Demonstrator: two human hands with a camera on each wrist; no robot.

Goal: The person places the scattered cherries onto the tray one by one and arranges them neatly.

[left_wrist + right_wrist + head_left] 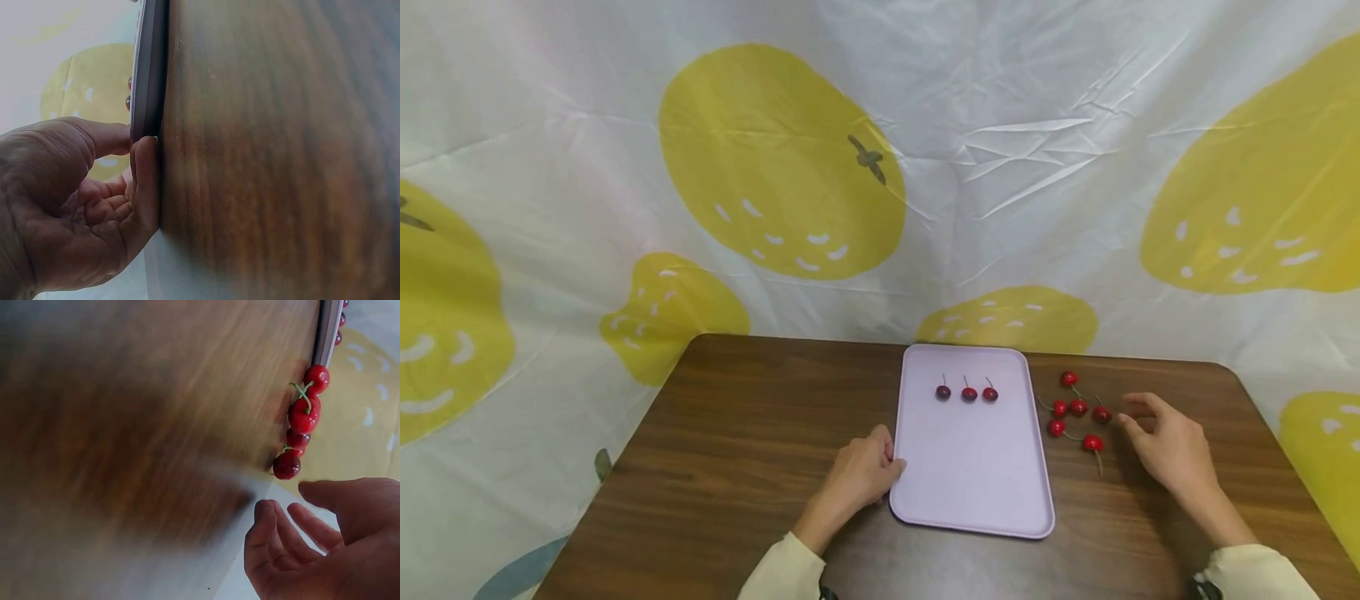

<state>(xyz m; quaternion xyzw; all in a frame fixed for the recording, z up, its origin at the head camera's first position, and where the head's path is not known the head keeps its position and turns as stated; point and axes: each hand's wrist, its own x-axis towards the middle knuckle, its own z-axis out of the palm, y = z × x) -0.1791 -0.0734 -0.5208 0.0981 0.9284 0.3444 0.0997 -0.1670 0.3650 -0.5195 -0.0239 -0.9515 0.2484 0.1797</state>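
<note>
Tray [970, 475] on brown surface [760, 417], w/ 3 cherries [969, 394] in a row nr its 12 o'clock end. L hand [861, 471] pinches tray edge at approx 8–9 o'clock, thumb & fingers [147, 181] closed on rim. 6 loose cherries [1078, 407] lie on surface, tray's 2–3 o'clock. R hand [1176, 446] just beyond, fingers loosely bent, gap btwn thumb & fingertips, holding nothing; nearest cherry [1102, 414] just off at 9 o'clock.

A pale lilac, rectangular tray [973, 467] with rounded corners lies on the surface [760, 417]. Three dark red cherries [969, 394] form a row near its far end, stems pointing away; six looser cherries [1078, 407], mostly brighter red, lie clustered beside its right edge.
</note>
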